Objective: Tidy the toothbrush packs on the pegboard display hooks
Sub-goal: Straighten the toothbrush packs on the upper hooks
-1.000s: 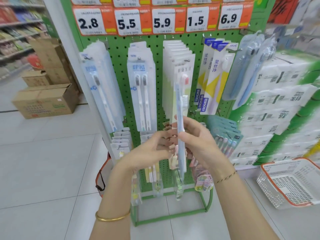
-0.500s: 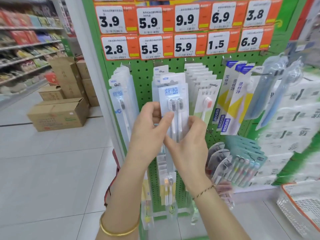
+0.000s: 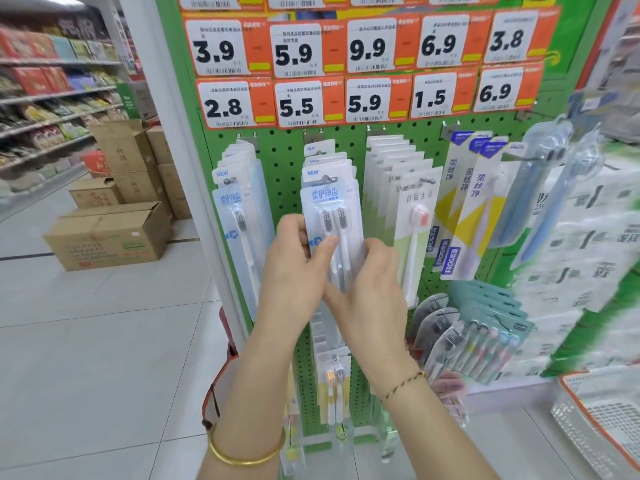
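Toothbrush pack (image 3: 329, 199), pale blue, twin-brush, gripped by left hand (image 3: 291, 271) and right hand (image 3: 375, 292).

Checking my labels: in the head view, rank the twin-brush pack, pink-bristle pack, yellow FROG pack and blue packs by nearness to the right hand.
1. twin-brush pack, gripped by the right hand.
2. pink-bristle pack, just right of it.
3. yellow FROG pack, further right.
4. blue packs, far right.
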Available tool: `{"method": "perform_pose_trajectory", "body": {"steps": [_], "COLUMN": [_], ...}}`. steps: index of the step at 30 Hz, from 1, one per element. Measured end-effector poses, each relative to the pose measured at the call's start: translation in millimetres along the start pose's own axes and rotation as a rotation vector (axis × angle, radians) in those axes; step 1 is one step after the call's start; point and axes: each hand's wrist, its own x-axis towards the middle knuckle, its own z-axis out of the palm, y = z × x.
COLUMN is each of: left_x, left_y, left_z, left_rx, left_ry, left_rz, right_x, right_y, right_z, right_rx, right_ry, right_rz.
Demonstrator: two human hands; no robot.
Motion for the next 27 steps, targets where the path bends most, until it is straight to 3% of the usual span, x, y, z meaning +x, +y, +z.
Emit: {"method": "perform_pose_trajectory", "body": {"steps": [3,9,17,27], "left_x": [3.9,11.5,17.9,16.0], "left_y": [-2.1,-3.4,-0.8,5.1], "left_z": [1.5,4.9,9.9,11.3], "left_rx": [0.054,0.079,0.161,0.299], "left_ry": [-0.026,-0.037,-0.032,0.077], "left_rz": [-0.005,0.003,-0.035,0.034], "right_x": [2.2,45.6,151.7,217.6], "right_y": [3.6,-19.6,-52.2,-57.1], "right_z": [-10.2,-44.1,-47.3,-12.6], "right_rx": [-0.073,-0.07,-0.36,-0.304], "right_ry": [-0.021,0.198,-0.008,-0.315], "right_rz": [-0.052,-0.235,-0.291,-0.158]}}
